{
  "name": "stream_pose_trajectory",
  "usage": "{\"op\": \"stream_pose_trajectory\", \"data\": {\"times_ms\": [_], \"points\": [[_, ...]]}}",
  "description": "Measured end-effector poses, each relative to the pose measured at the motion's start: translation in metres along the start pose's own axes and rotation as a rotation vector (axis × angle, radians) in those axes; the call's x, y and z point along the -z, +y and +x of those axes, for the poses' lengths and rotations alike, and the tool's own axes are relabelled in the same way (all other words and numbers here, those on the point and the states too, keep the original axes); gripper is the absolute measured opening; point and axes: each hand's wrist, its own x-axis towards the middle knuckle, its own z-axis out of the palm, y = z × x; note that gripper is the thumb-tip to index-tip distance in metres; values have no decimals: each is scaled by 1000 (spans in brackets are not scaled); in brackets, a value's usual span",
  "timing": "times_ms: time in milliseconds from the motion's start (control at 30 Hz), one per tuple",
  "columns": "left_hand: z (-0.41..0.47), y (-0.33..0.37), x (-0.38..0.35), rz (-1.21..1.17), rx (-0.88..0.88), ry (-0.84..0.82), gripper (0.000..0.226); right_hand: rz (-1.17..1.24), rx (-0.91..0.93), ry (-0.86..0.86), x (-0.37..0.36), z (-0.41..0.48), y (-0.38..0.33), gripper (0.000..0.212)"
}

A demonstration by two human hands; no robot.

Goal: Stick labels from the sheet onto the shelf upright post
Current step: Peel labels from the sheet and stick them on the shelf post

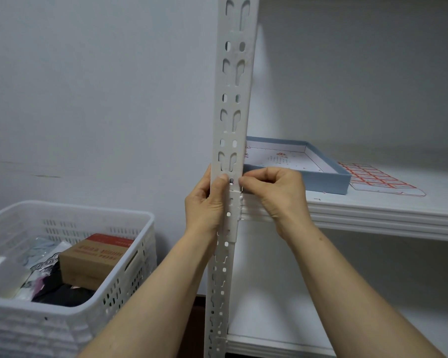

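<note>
Your left hand (207, 202) wraps the white perforated metal upright post (233, 99) from its left side at the centre of the frame. The thumb lies flat on the front face, probably to steady the post against the push from the other side.

Your right hand (274, 192) meets it from the right with fingers curled. Its thumb and forefinger tips are pinched together at the post's right edge. Whether a label sits under them is too small to tell.

The red-and-white label sheet (372, 177) lies flat at right of centre on the white shelf board (372, 215), beside the shallow pale-blue cardboard tray (321, 182). That puts it within easy reach for the next peel.
</note>
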Motion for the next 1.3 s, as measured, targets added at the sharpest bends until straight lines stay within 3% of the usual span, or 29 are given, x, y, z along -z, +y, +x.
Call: {"op": "stream_pose_trajectory", "data": {"times_ms": [167,433,733,967,1300], "points": [[-1,0,2,22,-3,-25,31,1,7,-3,0,-1,0,17],[-2,6,-4,-60,75,38,18,12,6,-10,0,-1,-1,19],[-4,6,0,30,47,-14,40,5,-1,3,-1,-1,0,17],[-1,13,0,119,28,-33,7,39,-2,-21,1,-2,-1,11],[0,15,-1,219,-45,-11,11,28,5,-17,1,-2,1,15]]}}
